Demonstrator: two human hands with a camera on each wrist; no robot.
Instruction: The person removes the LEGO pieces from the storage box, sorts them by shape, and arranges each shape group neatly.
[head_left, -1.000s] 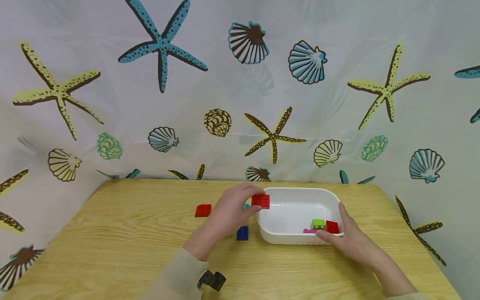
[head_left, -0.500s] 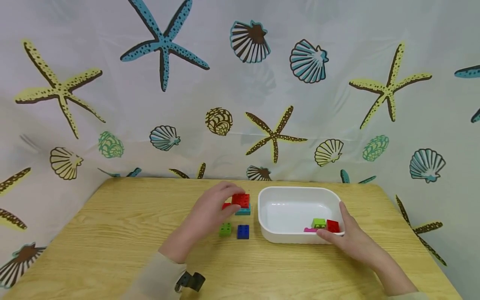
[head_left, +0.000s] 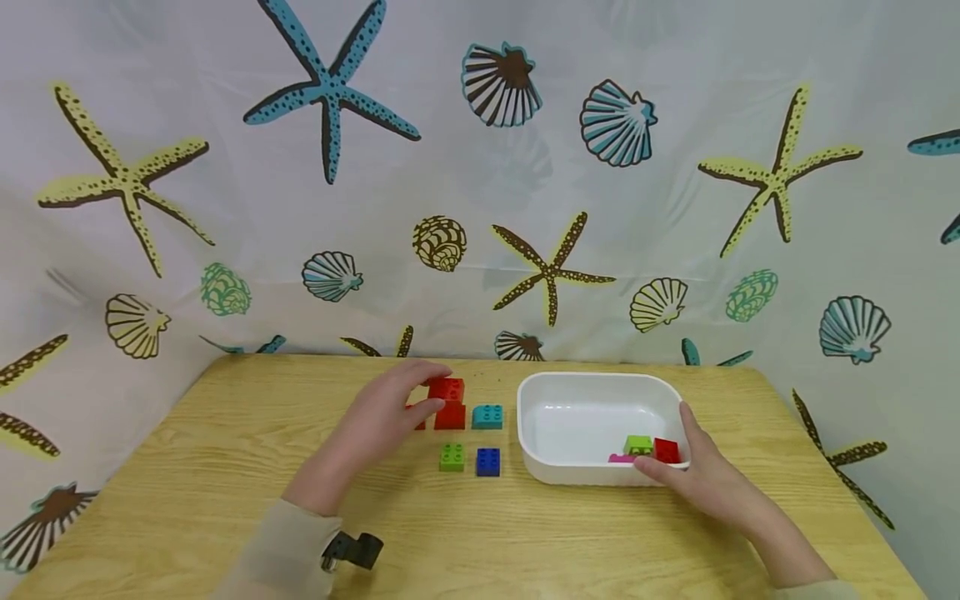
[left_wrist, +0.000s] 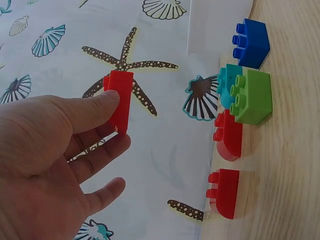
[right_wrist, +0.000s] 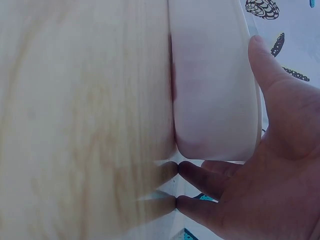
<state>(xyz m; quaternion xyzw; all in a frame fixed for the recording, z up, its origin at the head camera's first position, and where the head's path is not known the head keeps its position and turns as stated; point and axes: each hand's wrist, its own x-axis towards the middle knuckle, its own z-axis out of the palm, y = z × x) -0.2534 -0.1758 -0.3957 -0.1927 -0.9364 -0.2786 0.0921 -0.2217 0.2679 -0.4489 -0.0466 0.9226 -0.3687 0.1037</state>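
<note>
Over wooden table [head_left: 210,467], pinches red brick [head_left: 452,389] in left hand [head_left: 381,415] at nine o'clock from tub [head_left: 570,473], and spreads right hand [head_left: 705,477] against its four-o'clock corner.

There are four red bricks [left_wrist: 227,194], two green ones [left_wrist: 257,97], one blue [left_wrist: 255,44], one teal [head_left: 487,417], one pink [head_left: 621,458] and one white tub [head_left: 577,475].
</note>
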